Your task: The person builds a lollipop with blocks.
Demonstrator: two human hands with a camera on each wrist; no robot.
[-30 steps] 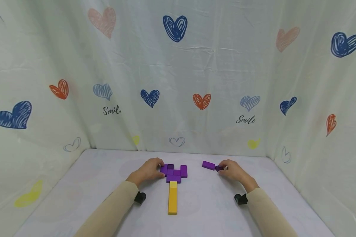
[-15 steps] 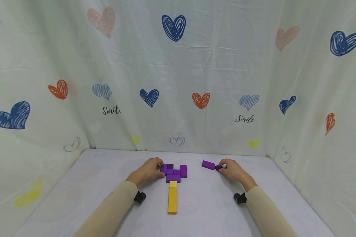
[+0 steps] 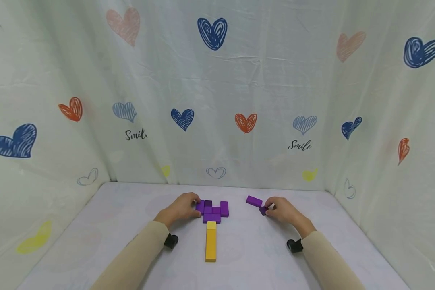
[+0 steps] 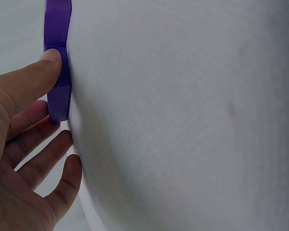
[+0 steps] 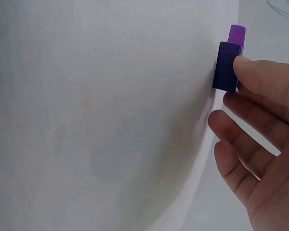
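Several purple blocks lie joined in a cluster [image 3: 212,218] on the white tabletop in the head view. My left hand [image 3: 181,207] pinches the purple block [image 4: 59,103] at the cluster's left edge, thumb on its near side and other fingers beyond. A small dark purple block [image 3: 263,210] is pinched between thumb and fingers of my right hand [image 3: 284,210], to the right of the cluster. Just beyond it lies a loose purple block [image 3: 254,201], which in the right wrist view shows partly behind the dark one [image 5: 226,67].
A long yellow block [image 3: 210,245] with a short lighter yellow block [image 3: 211,225] at its top extends from the cluster toward me. A curtain [image 3: 217,88] printed with hearts stands behind and beside the white table [image 3: 246,249].
My right hand has shifted the small dark purple block slightly left and toward me, turning it; the loose purple block tilted a little. My left hand stays in place.
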